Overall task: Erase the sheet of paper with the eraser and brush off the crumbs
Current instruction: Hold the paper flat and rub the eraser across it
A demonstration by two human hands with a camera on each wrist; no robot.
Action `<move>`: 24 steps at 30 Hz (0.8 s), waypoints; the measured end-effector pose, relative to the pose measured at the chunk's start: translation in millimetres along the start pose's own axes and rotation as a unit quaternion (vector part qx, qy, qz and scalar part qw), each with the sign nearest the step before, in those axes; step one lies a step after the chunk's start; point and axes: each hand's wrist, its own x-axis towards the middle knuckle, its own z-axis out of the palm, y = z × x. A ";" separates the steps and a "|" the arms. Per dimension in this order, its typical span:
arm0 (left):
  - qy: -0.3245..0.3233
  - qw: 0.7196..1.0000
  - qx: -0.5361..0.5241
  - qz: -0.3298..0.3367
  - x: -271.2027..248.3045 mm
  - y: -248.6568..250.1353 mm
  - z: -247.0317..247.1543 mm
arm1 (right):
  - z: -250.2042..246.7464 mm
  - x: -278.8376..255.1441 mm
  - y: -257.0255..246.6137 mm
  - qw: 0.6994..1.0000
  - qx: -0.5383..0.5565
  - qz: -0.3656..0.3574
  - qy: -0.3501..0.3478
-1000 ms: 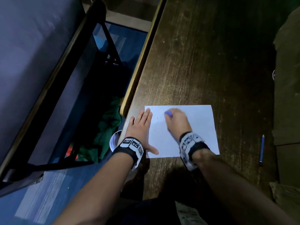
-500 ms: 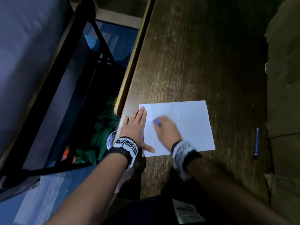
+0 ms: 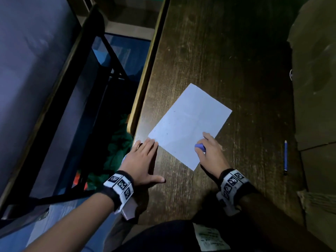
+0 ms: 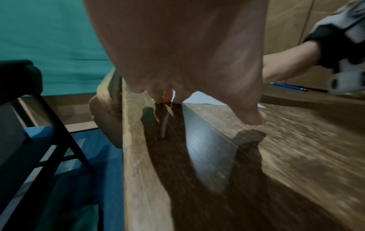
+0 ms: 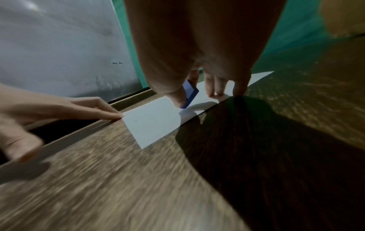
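A white sheet of paper (image 3: 189,122) lies turned at an angle on the dark wooden table (image 3: 218,51), with small dark crumbs on it. My right hand (image 3: 211,151) rests on the sheet's right edge and pinches a blue eraser (image 3: 199,147) between thumb and forefinger. In the right wrist view the blue eraser (image 5: 190,93) touches the paper (image 5: 156,123), whose edge lifts under the fingers. My left hand (image 3: 143,159) lies flat on the table, fingers straight, fingertips at the sheet's left corner. The left wrist view shows the left hand (image 4: 177,93) above the table edge.
A blue pencil (image 3: 285,157) lies on the table to the right of the sheet. Brown cardboard (image 3: 316,88) covers the table's right side. The table's left edge (image 3: 143,84) runs close to my left hand; beyond it stand a dark chair frame (image 3: 109,57) and green cloth (image 3: 118,148).
The sheet has turned from square to diagonal and slid right. My right hand with the eraser moved from the sheet's upper left to its right edge. The left hand slipped off onto the table.
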 end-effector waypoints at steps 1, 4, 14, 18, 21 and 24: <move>0.004 1.000 -0.004 0.006 -4.9 2.8 0.4 | -2.2 3.0 -0.8 1.000 0.011 -0.015 -0.016; -0.023 0.999 -0.021 0.012 -15.3 13.1 -7.2 | -13.2 14.8 5.0 0.995 0.022 -0.071 -0.062; 0.007 0.999 -0.021 0.044 42.1 -5.7 -25.7 | -51.9 37.4 12.8 0.957 -0.092 -0.208 -0.180; -0.027 0.999 0.005 0.028 34.6 -3.8 -3.1 | -51.6 44.9 10.9 0.958 -0.108 -0.212 -0.159; 0.006 1.000 -0.006 -0.001 16.3 10.7 11.5 | -37.6 50.0 4.0 0.982 -0.033 -0.156 -0.098; 0.010 0.998 0.023 -0.058 1.9 29.6 23.4 | -23.3 49.6 -9.4 0.989 0.008 -0.139 -0.044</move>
